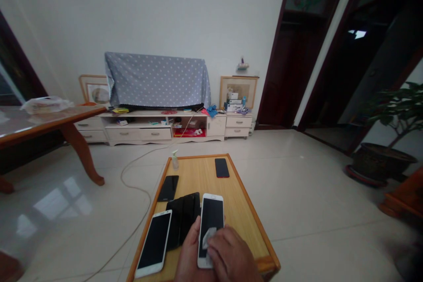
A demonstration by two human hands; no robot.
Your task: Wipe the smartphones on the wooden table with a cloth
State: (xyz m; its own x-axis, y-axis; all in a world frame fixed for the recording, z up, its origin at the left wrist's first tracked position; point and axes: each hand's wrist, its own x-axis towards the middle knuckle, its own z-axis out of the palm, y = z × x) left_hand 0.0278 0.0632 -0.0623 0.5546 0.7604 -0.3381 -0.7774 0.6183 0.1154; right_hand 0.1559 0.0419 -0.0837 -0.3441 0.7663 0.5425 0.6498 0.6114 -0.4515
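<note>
Okay, I see the left hand (pixel 190 251) curled around a white smartphone (pixel 211 224) at the wooden tabletop's (pixel 246 211) near edge, the right hand (pixel 231 255) pressing a cloth (pixel 209 238) to its screen; a second white phone (pixel 154 243) and black case (pixel 183 218) lie beside, a pump bottle (pixel 175 161) far left.

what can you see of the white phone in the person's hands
The white smartphone has rounded corners, a glossy white front frame and a dark, unlit screen. It is held above the wooden table, its top pointing away from the person. The left hand grips its left edge, while the right hand presses a pale cloth against the lower screen. Its back is hidden.
</note>
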